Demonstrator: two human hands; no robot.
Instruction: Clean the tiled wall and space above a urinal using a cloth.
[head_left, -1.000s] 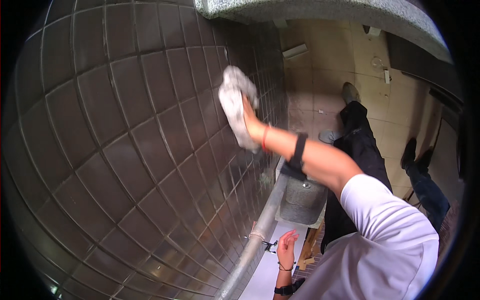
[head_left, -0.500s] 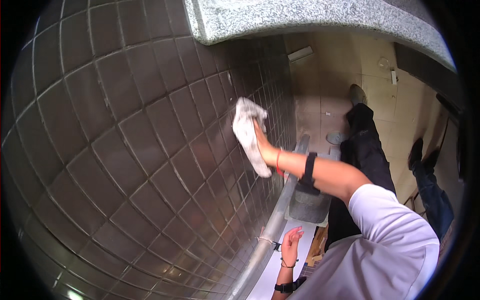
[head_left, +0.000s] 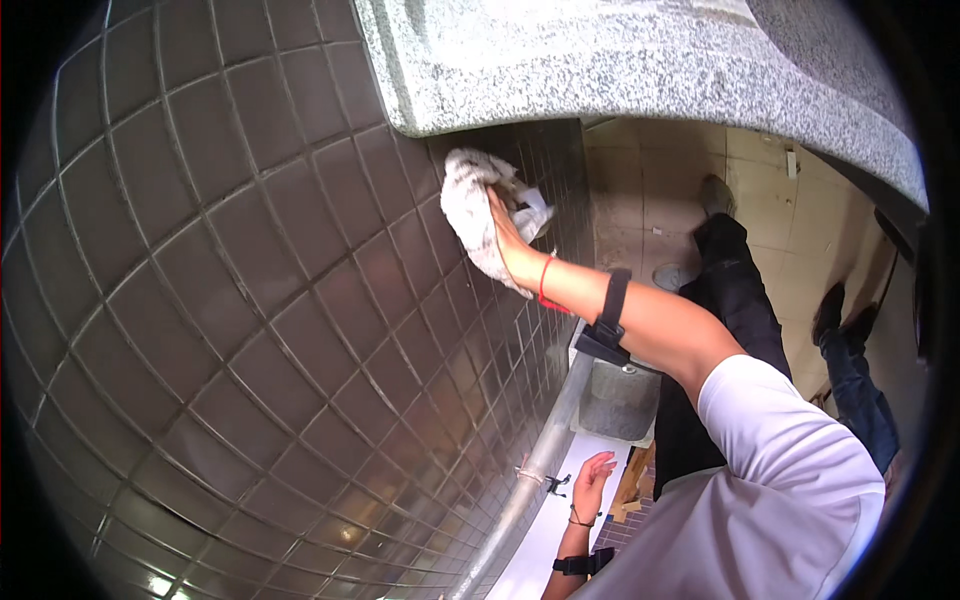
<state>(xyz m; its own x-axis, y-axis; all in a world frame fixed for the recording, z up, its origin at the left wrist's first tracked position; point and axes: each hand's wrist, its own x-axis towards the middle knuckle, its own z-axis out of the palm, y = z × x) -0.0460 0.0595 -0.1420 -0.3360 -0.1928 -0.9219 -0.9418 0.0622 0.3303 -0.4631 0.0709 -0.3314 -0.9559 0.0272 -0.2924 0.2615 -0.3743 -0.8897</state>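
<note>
My right hand [head_left: 508,238] holds a crumpled white cloth [head_left: 468,205] with greyish stains. Palm and fingers press it against the dark brown tiled wall [head_left: 290,290], just below the corner of a speckled grey stone slab [head_left: 600,80]. Part of the cloth bunches out past the hand, and the fingertips are partly covered by it. Lower down, my left hand [head_left: 593,482] hangs near a grey pipe, its fingers loosely bent and apart with nothing in them.
Along the wall's foot runs the grey pipe [head_left: 540,455], with a tie around it. Beside it are a grey tub [head_left: 617,400] and a white panel [head_left: 550,530]. A round drain cover [head_left: 672,275] lies in the tiled floor. Another person's legs [head_left: 860,390] stand at right.
My right hand and the cloth have slid up the picture along the wall, closer to the stone slab. More of the slab shows. My left hand stays low, near the pipe.
</note>
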